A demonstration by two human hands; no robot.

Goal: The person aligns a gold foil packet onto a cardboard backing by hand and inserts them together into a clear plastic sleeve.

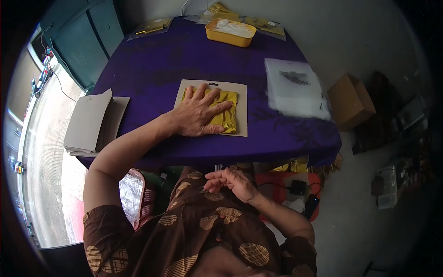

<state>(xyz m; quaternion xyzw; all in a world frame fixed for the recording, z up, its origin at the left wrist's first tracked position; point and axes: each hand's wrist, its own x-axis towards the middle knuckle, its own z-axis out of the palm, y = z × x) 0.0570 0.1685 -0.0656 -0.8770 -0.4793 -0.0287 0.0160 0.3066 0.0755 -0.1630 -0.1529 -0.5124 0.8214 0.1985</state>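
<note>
Left hand (197,112), fingers spread, rests on shiny gold foil packet (230,119) atop beige rectangular card (242,108), probably steadying it; right hand (233,183), toward six o'clock, fingers half-curled, apparently empty.

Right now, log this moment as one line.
left hand: spread on gold packet | gold packet: on cardboard backing | right hand: over lap, partly curled | plastic sheets: right | card stack: left

Behind the purple-covered table (147,60) rises a pale grey wall (318,27); left of the table stand a green cabinet (102,21) and brightly lit ground (48,152); right of it, dim grey floor (341,212).
</note>
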